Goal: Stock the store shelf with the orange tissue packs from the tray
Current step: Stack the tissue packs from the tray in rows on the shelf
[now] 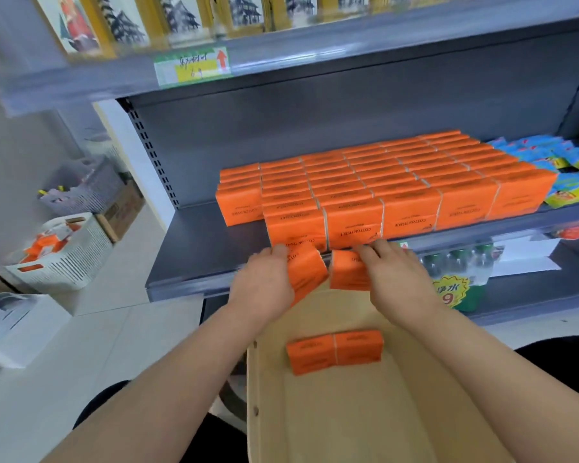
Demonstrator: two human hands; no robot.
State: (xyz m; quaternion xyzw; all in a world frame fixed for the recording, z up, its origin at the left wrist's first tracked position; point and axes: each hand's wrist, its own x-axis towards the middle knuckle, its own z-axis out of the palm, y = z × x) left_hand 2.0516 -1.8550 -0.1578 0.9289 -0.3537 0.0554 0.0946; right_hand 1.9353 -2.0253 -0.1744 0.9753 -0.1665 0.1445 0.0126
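Several rows of orange tissue packs stand on the grey store shelf, filling its middle and right. My left hand grips one orange pack just below the shelf's front edge. Beside it, my right hand holds a second orange pack at the same height. Both packs hang over the far end of the pale wooden tray on my lap. Two more orange packs lie side by side in the tray.
Blue and yellow packets sit to the right of the orange rows. The left part of the shelf is bare. A white basket with orange items stands on the floor at left. Green bottles fill the shelf below. Picture boxes line the upper shelf.
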